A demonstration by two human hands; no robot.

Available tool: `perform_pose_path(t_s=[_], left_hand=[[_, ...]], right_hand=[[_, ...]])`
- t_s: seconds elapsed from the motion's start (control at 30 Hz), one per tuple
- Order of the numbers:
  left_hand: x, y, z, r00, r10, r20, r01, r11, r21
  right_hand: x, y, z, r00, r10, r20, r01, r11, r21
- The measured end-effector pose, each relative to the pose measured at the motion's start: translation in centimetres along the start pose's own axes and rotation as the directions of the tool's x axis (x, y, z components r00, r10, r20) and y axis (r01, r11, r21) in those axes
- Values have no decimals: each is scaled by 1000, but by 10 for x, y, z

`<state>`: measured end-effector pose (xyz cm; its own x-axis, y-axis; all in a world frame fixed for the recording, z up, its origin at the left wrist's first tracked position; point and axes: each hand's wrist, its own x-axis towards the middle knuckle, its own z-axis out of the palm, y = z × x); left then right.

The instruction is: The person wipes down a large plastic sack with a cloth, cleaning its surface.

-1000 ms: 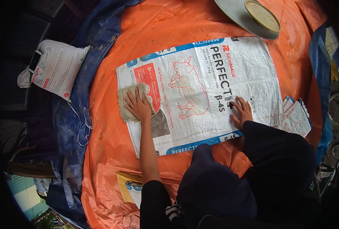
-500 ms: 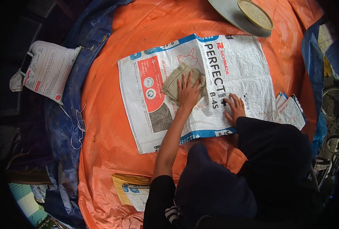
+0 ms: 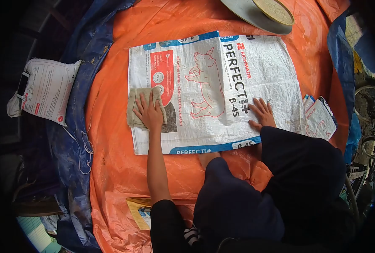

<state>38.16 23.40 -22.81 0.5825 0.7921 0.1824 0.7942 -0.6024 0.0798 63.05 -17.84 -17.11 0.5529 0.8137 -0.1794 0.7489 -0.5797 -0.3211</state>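
Observation:
A white woven feed sack (image 3: pixel 276 59) with a red pig outline and blue borders lies flat on the orange tarp. Near its left edge, my left hand (image 3: pixel 151 113) rests spread on a folded beige cloth (image 3: pixel 137 99), pressing it against the printed surface. My right hand (image 3: pixel 262 114) is open too, its fingers spread on the sack beside the black lettering. Nothing shows between the right fingers. Part of the cloth is hidden under my left palm.
Orange tarp (image 3: pixel 111 160) covers the ground, with blue tarp (image 3: pixel 65 147) at its left side. A stuffed white bag (image 3: pixel 50 90) with string stands left. Folded sacks (image 3: pixel 321 120) lie right, yellow ones (image 3: pixel 139 213) below. A round pan-like object (image 3: pixel 259 19) is at the top.
My left hand and the cloth have moved left across the sack, from the pig drawing to the left edge. The pig outline is now uncovered. My right hand stays in place.

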Motion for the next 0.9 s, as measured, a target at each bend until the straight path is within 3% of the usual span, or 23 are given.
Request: perform_pose_path(t_s=[0.1, 0.17, 0.3, 0.43, 0.6, 0.73, 0.8, 0.87, 0.9], left_hand=[[-59, -49, -22, 987, -158, -12, 158, 983, 90], [-95, -62, -27, 982, -187, -30, 189, 977, 103], [-141, -55, -48, 953, -302, 33, 297, 950, 95], [-174, -53, -48, 940, -340, -2, 334, 923, 191], [-205, -44, -65, 904, -411, 115, 389, 905, 174], [-185, -25, -67, 940, -339, 48, 340, 940, -29], [-155, -1, -57, 969, -245, -36, 226, 935, -275], [-108, 43, -52, 977, -179, -115, 86, 828, -554], [-82, 69, -56, 981, -113, -160, -2, 811, -585]], right_hand=[[3, 35, -2, 1000, -24, 3, 25, 1000, -9], [3, 51, 4, 998, -60, -1, 60, 998, -22], [0, 64, -3, 996, -85, 17, 86, 993, -78], [6, 78, -5, 998, -62, 3, 62, 992, -112], [3, 69, -13, 997, -64, -42, 60, 994, -90], [-1, 67, -13, 985, -120, -125, 107, 989, -106], [-1, 63, -15, 981, -126, -146, 110, 987, -114], [-1, 67, -10, 975, -142, -169, 122, 985, -122], [0, 68, -7, 972, -148, -182, 127, 984, -126]])
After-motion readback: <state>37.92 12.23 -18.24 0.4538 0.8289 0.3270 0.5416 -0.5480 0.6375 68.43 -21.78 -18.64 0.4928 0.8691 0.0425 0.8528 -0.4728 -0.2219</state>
